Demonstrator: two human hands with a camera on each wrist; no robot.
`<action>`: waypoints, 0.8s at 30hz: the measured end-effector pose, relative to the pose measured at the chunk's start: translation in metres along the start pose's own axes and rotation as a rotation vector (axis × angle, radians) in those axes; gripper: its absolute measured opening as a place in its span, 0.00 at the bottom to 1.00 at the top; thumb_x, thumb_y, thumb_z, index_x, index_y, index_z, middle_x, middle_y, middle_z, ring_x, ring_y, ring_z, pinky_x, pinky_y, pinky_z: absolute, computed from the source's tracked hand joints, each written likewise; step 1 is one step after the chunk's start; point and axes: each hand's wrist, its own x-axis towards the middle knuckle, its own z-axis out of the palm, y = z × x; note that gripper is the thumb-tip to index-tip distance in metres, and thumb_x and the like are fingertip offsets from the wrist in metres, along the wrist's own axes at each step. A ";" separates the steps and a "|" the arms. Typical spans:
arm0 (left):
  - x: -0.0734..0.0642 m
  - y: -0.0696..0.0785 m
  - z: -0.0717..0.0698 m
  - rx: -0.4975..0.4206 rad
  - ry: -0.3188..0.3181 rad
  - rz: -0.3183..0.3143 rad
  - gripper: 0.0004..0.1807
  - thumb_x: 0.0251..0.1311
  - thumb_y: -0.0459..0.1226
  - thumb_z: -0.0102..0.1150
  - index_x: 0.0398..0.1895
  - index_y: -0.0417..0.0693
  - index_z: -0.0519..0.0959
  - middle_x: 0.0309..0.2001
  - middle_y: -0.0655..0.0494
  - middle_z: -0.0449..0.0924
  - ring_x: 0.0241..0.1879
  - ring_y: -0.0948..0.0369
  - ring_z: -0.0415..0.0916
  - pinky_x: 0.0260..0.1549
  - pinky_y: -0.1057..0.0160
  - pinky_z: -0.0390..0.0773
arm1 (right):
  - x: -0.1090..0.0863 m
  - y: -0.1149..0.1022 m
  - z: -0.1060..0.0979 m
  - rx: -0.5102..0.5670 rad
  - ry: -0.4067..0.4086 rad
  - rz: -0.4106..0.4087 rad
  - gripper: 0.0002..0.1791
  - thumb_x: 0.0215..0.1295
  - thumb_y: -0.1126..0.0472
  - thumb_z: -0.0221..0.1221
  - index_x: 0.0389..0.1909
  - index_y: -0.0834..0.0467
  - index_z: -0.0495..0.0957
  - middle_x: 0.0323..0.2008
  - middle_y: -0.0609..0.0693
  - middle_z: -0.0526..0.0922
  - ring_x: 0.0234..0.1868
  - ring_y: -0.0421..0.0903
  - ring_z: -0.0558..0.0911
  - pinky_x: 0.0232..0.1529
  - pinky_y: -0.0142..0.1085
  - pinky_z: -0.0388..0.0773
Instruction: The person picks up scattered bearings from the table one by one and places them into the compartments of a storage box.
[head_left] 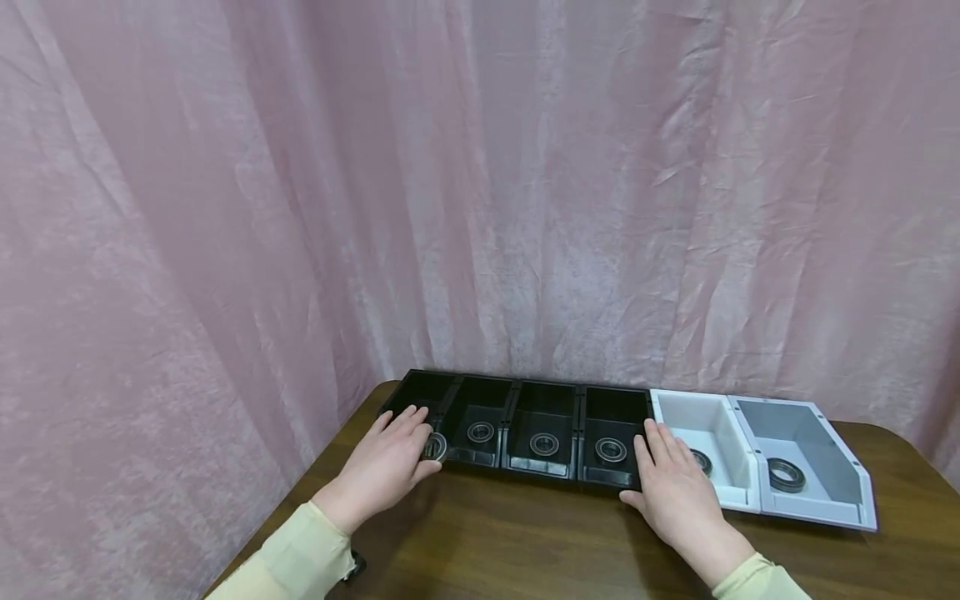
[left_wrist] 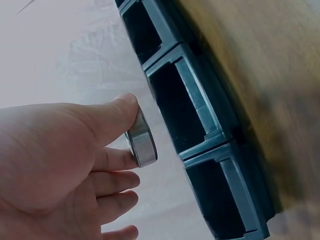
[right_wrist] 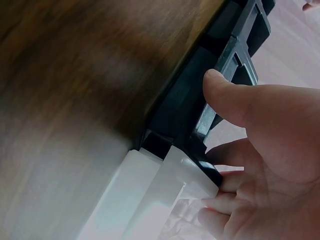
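My left hand point(head_left: 382, 471) pinches a metal ball bearing point(left_wrist: 142, 140) between thumb and index finger, the other fingers loose. It holds the bearing over the front of the leftmost black bin point(head_left: 411, 375). My right hand point(head_left: 675, 492) rests with extended fingers where the rightmost black bin meets the white bin point(head_left: 742, 504). In the right wrist view its thumb lies by the black bin's front rim point(right_wrist: 206, 120). Single bearings lie in the other black bins, one of them a bearing point(head_left: 544, 454). Another bearing point(head_left: 705, 461) in the white bin is partly behind my right hand.
A grey bin point(head_left: 825, 508) with a larger dark bearing point(head_left: 787, 487) ends the row at the right. The bins stand side by side on a wooden table point(head_left: 517, 533), before a pink curtain point(head_left: 525, 208). A small dark object point(head_left: 357, 567) shows by my left sleeve.
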 end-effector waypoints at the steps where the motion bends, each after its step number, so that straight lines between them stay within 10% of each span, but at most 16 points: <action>1: 0.002 0.000 -0.001 0.002 -0.001 -0.008 0.29 0.73 0.48 0.72 0.63 0.32 0.82 0.74 0.33 0.75 0.77 0.38 0.70 0.75 0.32 0.67 | 0.000 0.000 0.001 0.000 -0.002 0.002 0.46 0.58 0.48 0.82 0.67 0.76 0.78 0.74 0.77 0.71 0.76 0.73 0.71 0.76 0.64 0.68; 24: 0.024 -0.020 -0.001 0.031 -0.002 -0.053 0.29 0.72 0.49 0.72 0.62 0.33 0.82 0.73 0.31 0.75 0.77 0.37 0.70 0.75 0.31 0.67 | 0.001 0.000 0.001 -0.001 0.011 0.003 0.46 0.57 0.48 0.82 0.66 0.75 0.78 0.74 0.77 0.71 0.76 0.73 0.72 0.76 0.64 0.69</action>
